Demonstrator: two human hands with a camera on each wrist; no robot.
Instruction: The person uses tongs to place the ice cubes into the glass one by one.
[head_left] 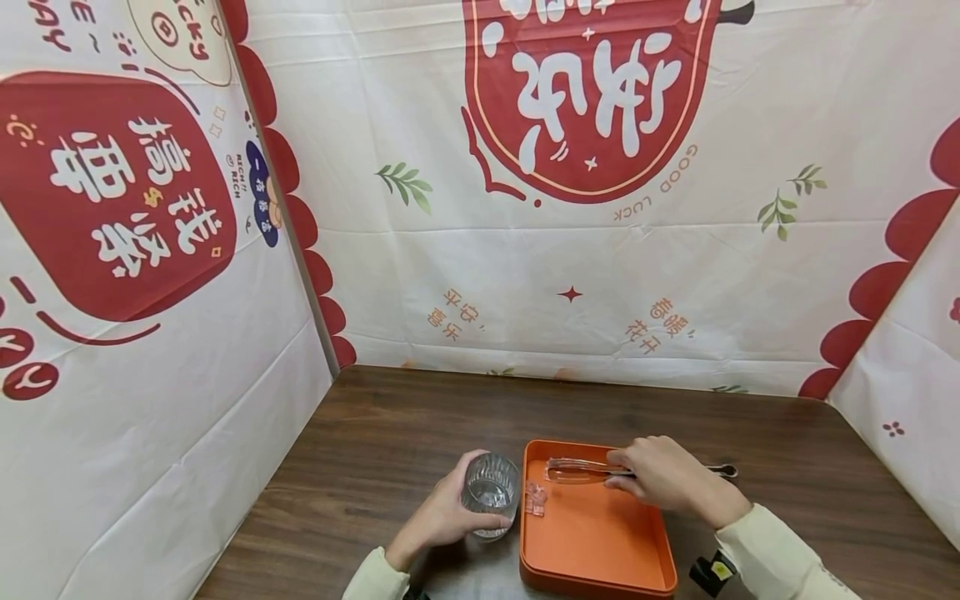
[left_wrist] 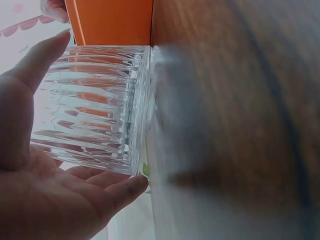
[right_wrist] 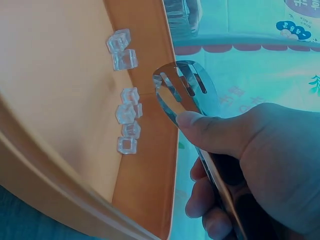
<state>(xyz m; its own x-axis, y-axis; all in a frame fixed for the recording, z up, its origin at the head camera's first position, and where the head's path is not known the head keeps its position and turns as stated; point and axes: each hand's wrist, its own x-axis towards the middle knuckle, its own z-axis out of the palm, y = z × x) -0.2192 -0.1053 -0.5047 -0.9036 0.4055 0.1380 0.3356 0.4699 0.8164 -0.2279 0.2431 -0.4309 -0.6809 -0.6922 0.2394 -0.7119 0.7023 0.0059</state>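
We find the left hand [head_left: 450, 515] grasping the glass [head_left: 491, 493] just beside the tray's [head_left: 592, 542] left edge, the right gripping tongs [head_left: 588, 465] near its far-left corner. Clear cubes [right_wrist: 125, 114] line that edge; we advise pinching singly, gently, glass held steady.

Head view, left: the left cloth [head_left: 225, 417] bore a red panel [head_left: 56, 242] reading "搞钱要紧". "RICH!! RICH" stood to its right, beside a blue badge [head_left: 262, 225] whose characters were too small to confirm. Cropped letters "acky" and "AY" stood at upper left; "Y" [head_left: 31, 380] stood in a red disc at lower left.

Centre: the back cloth [head_left: 465, 275] carried "GOOD LUCK" inverted, "平安喜乐" and "春暖花开". Large inverted characters on its red emblem [head_left: 577, 185] were not read with certainty.

Right wrist view, upper right: lettering was cropped or too small to read.
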